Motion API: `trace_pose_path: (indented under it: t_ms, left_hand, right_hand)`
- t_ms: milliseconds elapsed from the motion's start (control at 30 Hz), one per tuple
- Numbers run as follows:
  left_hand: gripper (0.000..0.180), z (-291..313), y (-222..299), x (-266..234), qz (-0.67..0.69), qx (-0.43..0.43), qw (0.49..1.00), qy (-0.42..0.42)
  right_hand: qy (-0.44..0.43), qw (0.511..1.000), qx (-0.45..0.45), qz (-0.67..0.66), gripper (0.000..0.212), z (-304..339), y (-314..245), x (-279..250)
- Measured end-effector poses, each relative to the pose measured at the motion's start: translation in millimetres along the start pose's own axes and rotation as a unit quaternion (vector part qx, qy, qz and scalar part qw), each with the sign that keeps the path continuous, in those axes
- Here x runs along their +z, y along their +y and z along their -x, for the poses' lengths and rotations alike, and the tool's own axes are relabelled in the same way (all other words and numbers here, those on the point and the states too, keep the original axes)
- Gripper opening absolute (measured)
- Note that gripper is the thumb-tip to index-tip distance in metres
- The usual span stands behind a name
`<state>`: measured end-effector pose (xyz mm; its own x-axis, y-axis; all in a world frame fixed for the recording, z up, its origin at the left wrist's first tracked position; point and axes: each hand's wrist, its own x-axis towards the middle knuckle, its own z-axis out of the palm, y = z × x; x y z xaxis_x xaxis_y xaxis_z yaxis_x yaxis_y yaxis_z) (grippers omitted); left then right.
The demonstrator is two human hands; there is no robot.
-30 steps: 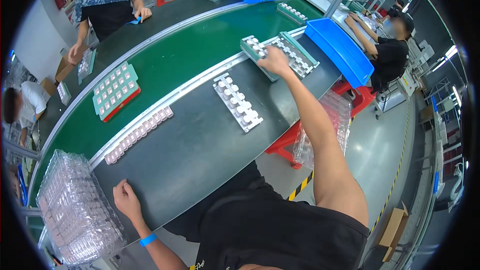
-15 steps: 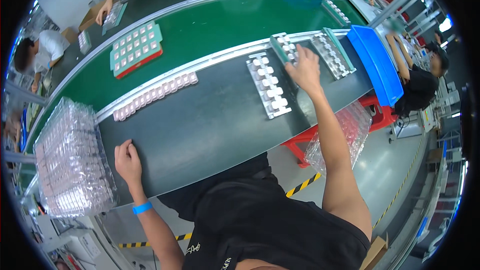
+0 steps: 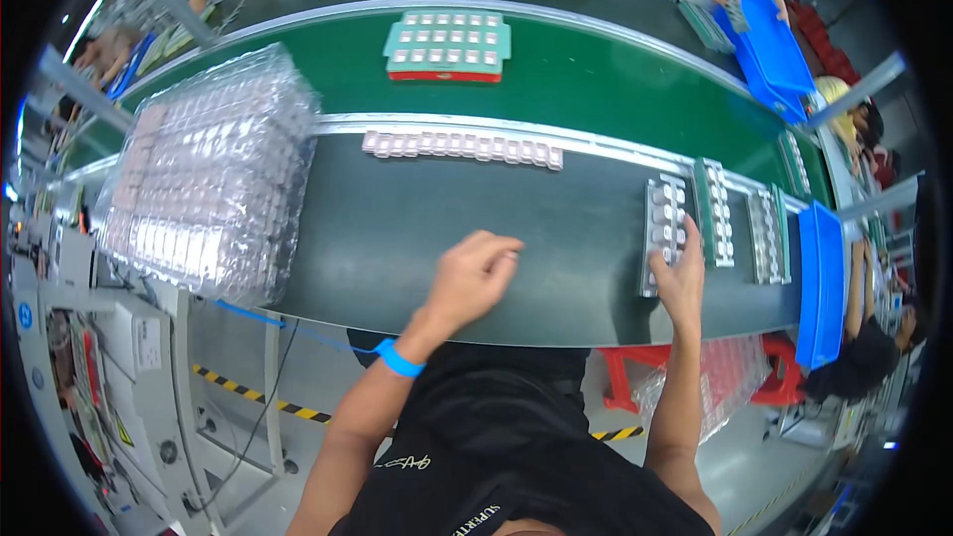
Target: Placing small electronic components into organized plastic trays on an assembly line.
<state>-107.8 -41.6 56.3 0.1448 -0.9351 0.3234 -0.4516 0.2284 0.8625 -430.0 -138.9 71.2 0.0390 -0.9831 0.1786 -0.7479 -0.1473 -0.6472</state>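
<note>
My right hand (image 3: 679, 274) grips the near end of a silver metal fixture (image 3: 663, 208) that carries white square pieces, its thumb on one side and its fingers on the other. Over the middle of the dark worktop, my left hand (image 3: 473, 281) is closed in a loose curl, with nothing visible in it. A blue band circles that wrist. To the right of the gripped fixture lie a green-edged fixture with white pieces (image 3: 719, 223) and another green-edged fixture (image 3: 766, 238). A row of pale pink pieces (image 3: 463, 148) lies along the worktop's far edge.
At left stands a large stack of trays in clear plastic wrap (image 3: 208, 184). On the green conveyor (image 3: 566, 89) rests a green and red tray (image 3: 449, 60). A blue bin (image 3: 822, 288) borders the right end; a red stool (image 3: 620, 377) is below. Co-workers sit opposite.
The view has swung round. My right hand has left the green-edged fixture and taken hold of the silver one. My left hand has moved from beside the wrapped stack to the middle of the worktop.
</note>
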Motion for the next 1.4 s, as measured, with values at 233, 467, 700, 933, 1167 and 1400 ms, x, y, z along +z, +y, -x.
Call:
trace_pose_path:
  t_ms: [233, 467, 700, 933, 1167, 1400]
  left_hand:
    - [0.041, -6.7, 26.7, 73.6, 0.073, 0.042, 0.981, -0.175]
    - [0.048, -8.5, 29.7, 96.5, 0.090, 0.061, 0.973, -0.202]
    - [0.039, -4.7, 25.4, 104.6, 0.055, 0.136, 0.978, -0.146]
    - [0.025, 3.4, 25.2, 104.1, -0.028, 0.223, 0.966, -0.124]
    - [0.027, -1.3, 26.2, 108.4, 0.009, 0.221, 0.965, -0.142]
    - [0.026, -4.6, 28.5, 98.6, 0.102, 0.097, 0.977, -0.160]
  right_hand:
    - [-0.028, 0.999, -0.005, -0.033, 0.082, 20.0, -44.6, 25.2]
    - [-0.090, 0.968, 0.014, -0.235, 0.064, 34.6, -30.1, 16.9]
    - [-0.141, 0.941, 0.113, -0.287, 0.033, 47.2, -14.7, 9.0]
    - [-0.165, 0.932, 0.134, -0.295, 0.025, 49.4, -8.7, 1.2]
    - [-0.186, 0.925, 0.119, -0.310, 0.029, 50.2, 0.6, -5.6]
    - [-0.200, 0.885, 0.151, -0.392, 0.025, 37.5, -1.4, -1.9]
